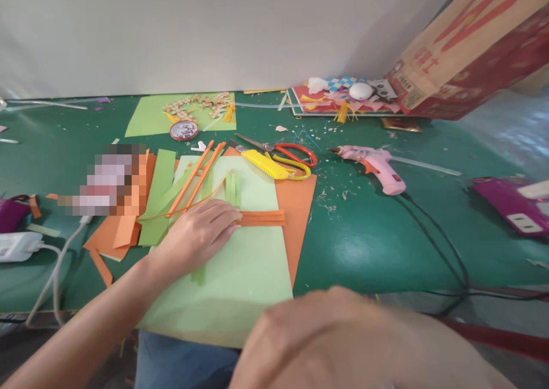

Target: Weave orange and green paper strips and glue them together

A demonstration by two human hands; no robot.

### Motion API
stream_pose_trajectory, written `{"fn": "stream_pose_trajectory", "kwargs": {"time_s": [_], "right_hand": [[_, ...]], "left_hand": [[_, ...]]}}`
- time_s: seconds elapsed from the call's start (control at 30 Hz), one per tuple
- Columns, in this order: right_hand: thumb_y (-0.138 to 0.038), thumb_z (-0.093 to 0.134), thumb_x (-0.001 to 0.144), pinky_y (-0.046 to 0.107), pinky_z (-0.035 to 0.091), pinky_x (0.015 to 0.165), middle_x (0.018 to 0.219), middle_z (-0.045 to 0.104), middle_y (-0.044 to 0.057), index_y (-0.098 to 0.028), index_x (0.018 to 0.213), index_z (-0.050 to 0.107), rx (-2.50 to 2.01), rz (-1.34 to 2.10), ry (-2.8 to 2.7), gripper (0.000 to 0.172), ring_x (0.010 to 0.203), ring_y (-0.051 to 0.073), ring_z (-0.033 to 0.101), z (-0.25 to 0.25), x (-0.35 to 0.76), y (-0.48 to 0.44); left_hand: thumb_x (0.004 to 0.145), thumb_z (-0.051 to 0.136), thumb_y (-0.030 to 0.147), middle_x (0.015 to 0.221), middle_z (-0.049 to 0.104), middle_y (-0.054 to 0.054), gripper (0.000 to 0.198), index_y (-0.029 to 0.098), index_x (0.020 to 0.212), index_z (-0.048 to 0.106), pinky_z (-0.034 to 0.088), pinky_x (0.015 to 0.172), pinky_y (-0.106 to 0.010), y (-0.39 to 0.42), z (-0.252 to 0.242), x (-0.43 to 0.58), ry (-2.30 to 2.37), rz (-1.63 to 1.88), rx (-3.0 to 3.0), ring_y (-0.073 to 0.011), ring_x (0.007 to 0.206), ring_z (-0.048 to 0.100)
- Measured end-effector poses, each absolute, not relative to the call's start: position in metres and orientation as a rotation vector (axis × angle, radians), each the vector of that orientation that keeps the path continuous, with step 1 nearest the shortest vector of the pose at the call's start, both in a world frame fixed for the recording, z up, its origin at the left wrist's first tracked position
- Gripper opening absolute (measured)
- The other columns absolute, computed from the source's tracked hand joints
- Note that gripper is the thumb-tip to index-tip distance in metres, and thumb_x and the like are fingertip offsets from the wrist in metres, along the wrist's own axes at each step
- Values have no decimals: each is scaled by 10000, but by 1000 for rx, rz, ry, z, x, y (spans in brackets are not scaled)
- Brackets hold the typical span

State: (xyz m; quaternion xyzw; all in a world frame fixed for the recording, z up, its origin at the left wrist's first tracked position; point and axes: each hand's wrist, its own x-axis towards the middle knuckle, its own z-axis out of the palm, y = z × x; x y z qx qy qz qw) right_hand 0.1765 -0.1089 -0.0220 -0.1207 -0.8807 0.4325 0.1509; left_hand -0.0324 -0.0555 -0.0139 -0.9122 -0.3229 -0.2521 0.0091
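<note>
Right hand (343, 343), blurred, grip untellable; left hand (201, 229), grip flat and wide, pins strips (262, 218) steady on sheet (249, 263) at the bench's (364, 246) near edge.

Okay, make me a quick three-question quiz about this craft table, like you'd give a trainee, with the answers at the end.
1. True or false: the left hand lies flat on the light green sheet, with its fingers at the end of the orange strips.
2. What lies to the right of the scissors on the green table? A: a stapler. B: a pink glue gun. C: a paintbrush.
3. What colour is the bottom sheet, under the light green one?

Key: 1 true; 2 B; 3 orange.
</note>
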Motion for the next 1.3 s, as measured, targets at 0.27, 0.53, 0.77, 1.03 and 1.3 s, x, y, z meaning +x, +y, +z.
{"fn": "stream_pose_trajectory", "kwargs": {"time_s": [0.27, 0.53, 0.77, 1.03, 1.3], "right_hand": [[-271, 554, 892, 349, 530, 816, 1012, 703, 90, -152, 1065, 666, -1093, 395, -2412, 238, 962, 214, 642, 16, 208, -58], [-226, 586, 862, 319, 504, 688, 873, 664, 81, -147, 838, 664, -972, -36, -2681, 114, 826, 195, 598, -2, 209, -55], [-144, 497, 896, 310, 483, 640, 842, 671, 88, -139, 862, 673, -948, -163, -2688, 179, 781, 187, 601, -6, 210, -55], [-116, 491, 874, 326, 522, 712, 959, 684, 97, -129, 989, 673, -841, -72, -2705, 216, 856, 202, 613, -5, 218, -51], [-49, 448, 860, 313, 498, 650, 883, 684, 98, -112, 953, 672, -800, -209, -2708, 251, 802, 196, 605, -8, 217, -52]], "left_hand": [[908, 511, 138, 938, 720, -91, 143, 105, 974, 634, 571, 812, -350, -56, -12, -32, -976, -821, -2849, -209, 897, 681], [918, 492, 138, 944, 713, -78, 155, 131, 964, 640, 573, 778, -315, -56, -14, -35, -1040, -827, -2877, -189, 899, 679], [915, 505, 143, 910, 706, -71, 151, 134, 903, 656, 570, 783, -317, -56, -14, -34, -1025, -825, -2894, -189, 902, 671], [917, 499, 145, 901, 704, -76, 155, 130, 895, 651, 570, 773, -315, -56, -13, -34, -1021, -809, -2898, -190, 894, 674], [920, 491, 150, 891, 705, -76, 156, 127, 899, 644, 570, 758, -306, -55, -14, -34, -1033, -826, -2877, -188, 881, 676]]}}
